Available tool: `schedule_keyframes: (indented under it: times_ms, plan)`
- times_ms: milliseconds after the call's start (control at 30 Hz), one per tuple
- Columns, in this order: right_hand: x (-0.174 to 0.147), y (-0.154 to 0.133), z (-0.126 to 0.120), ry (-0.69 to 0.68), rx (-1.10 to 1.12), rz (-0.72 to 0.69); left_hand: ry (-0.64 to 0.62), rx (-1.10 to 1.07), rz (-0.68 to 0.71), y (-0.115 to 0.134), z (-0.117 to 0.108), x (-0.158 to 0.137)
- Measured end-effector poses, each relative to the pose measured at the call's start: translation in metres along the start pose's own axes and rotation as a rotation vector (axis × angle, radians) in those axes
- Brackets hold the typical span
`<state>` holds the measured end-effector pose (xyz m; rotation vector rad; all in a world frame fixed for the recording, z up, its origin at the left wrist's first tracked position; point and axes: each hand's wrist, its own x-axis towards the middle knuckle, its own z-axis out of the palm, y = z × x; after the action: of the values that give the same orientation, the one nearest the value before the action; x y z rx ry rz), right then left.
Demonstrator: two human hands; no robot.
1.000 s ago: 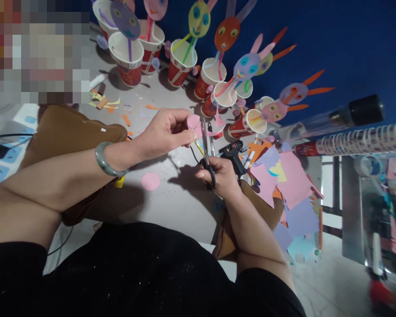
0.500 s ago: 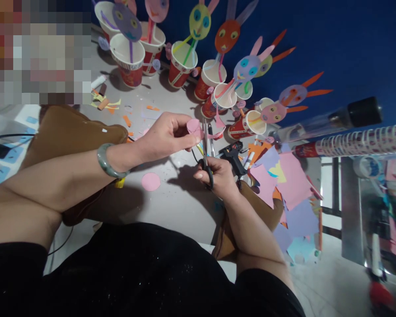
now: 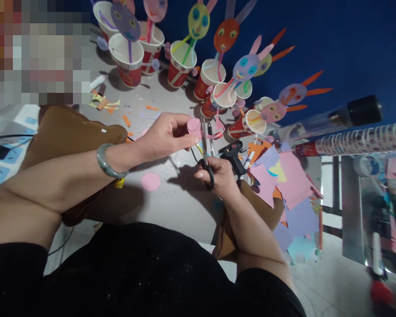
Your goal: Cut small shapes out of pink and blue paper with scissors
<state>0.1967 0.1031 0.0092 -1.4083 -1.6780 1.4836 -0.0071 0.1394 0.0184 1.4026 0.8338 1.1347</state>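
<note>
Between thumb and fingers, my left hand point(image 3: 170, 134) pinches a small piece of pink paper point(image 3: 194, 126) with lines drawn on it. My right hand point(image 3: 220, 176) has its fingers through the black handles of a pair of scissors point(image 3: 204, 149). The blades point away from me and lie against the right edge of the paper. A curled pink offcut point(image 3: 218, 127) hangs just right of the blades; whether it is still joined to the piece I cannot tell. On the floor below my left wrist lies a pink paper oval point(image 3: 151, 181).
Paper cups point(image 3: 181, 64) with paper animal heads on straws stand in a row along the blue wall. A black glue gun point(image 3: 234, 156) lies right of my right hand, beside coloured paper sheets point(image 3: 292, 180). Stacked cups point(image 3: 359, 140) lie at the right. Orange scraps point(image 3: 127, 121) litter the left.
The pink offcut has swung and curled slightly beside the scissor blades. Both hands keep nearly the same place and hold.
</note>
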Motion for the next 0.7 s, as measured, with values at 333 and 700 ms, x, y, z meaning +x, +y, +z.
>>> schedule_keyframes:
  times_ms: [333,700]
  plan:
    - [-0.0007,0.0005,0.0003,0.006,0.019,-0.019,0.014,0.019,0.000,0.0002,-0.0019,0.0001]
    - [-0.0008,0.0000,0.0009,0.013,-0.001,0.003,0.027,0.004,0.014,-0.0006,-0.0009,0.0001]
